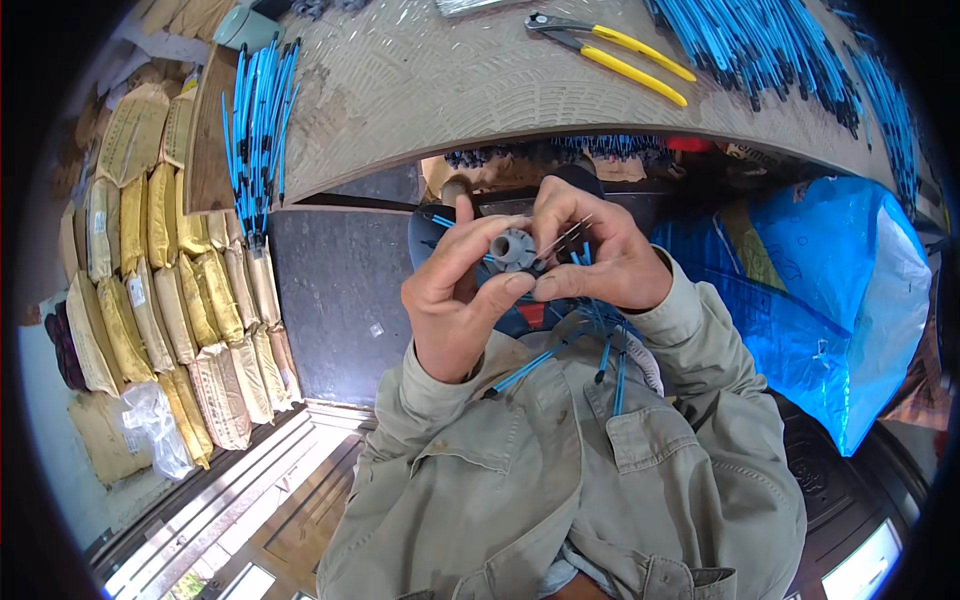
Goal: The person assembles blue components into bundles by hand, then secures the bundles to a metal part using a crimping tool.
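Note:
Both my hands meet in front of my chest around a small grey plastic part [513,250] with a round hollow end and ribs around it. My left hand [448,290] grips it from the left, its thumb on the near side. From the right, my right hand [610,245] closes on the same part with thumb and fingertips. Thin metal pins or wires [575,233] stick out by the right fingers; how they are held is hidden. Several blue sticks with black ends [617,375] lie below my hands against my shirt.
Ahead is a curved work table [400,90] with yellow-handled cutting pliers [640,78] and a large pile of blue sticks [750,45]. Another blue bundle [262,130] hangs over its left edge. Stacked sacks [130,225] stand left; a big blue plastic bag [850,290] is right.

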`<state>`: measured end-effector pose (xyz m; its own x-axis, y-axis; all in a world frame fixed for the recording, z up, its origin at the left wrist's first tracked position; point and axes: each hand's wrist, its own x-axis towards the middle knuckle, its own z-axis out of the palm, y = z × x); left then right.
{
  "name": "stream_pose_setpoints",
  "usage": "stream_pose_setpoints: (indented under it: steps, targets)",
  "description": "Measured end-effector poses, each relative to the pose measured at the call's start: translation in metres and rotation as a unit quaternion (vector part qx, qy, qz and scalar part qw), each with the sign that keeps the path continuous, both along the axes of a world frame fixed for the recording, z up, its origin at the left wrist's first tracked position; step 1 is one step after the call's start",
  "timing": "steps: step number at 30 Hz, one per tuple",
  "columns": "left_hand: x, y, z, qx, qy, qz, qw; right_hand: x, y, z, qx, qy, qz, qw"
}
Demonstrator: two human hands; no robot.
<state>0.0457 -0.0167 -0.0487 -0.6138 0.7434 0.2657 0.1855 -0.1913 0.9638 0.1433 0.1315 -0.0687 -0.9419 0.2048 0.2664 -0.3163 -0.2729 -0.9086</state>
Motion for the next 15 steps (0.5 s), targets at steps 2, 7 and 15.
stream_pose_setpoints:
  steps: [2, 7, 15]
  targets:
    - [0.004, 0.0, -0.002, 0.008, -0.009, 0.017, 1.0, 0.0, -0.007, 0.007, -0.016, -0.031, -0.004, 0.999]
    - [0.002, 0.004, -0.009, 0.026, -0.068, 0.068, 0.995, 0.004, -0.026, -0.014, -0.046, 0.015, -0.137, 0.989]
    - [0.005, 0.004, -0.008, 0.032, -0.138, 0.087, 0.986, 0.013, -0.025, -0.025, 0.337, 0.07, -0.338, 0.876]
